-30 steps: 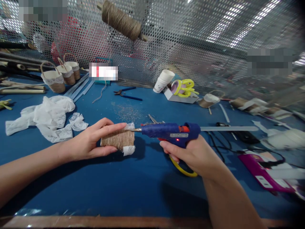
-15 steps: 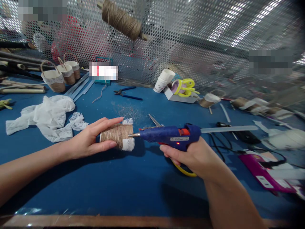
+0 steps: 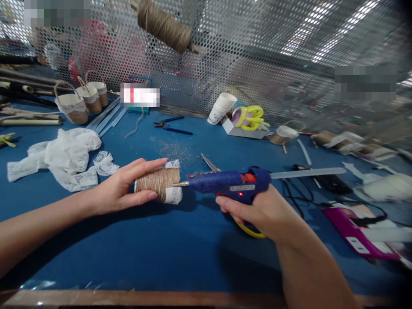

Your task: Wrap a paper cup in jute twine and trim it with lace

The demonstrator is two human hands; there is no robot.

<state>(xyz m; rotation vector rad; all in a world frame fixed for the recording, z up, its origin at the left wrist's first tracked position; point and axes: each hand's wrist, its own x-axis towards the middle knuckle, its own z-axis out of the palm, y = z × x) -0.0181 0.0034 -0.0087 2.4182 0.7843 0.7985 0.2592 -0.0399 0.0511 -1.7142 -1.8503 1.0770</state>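
My left hand (image 3: 131, 184) grips a paper cup (image 3: 156, 179) wrapped in brown twine, lying on its side, with the thumb near me and the fingers over its far side. White lace (image 3: 174, 195) wraps part of the cup's right end. In my right hand (image 3: 251, 210) is a blue glue gun (image 3: 225, 182) with a small red light lit and a glue stick (image 3: 307, 173) sticking out of its back. The metal nozzle is at the twine near the lace edge; whether it touches is hard to tell. Yellow-handled scissors (image 3: 210, 163) lie partly hidden beneath the gun.
White lace fabric (image 3: 66, 156) lies left, below several small twine-wrapped cup baskets (image 3: 72, 109). Pliers (image 3: 174, 125) rest mid-table. Stacked paper cups (image 3: 222, 108) and a white box (image 3: 243, 130) stand behind. A purple power strip (image 3: 357, 234) with cables is at right; a twine spool (image 3: 164, 25) hangs on the mesh.
The glue gun's nozzle has shifted very slightly across the twine. My left hand and the cup stay practically where they were.
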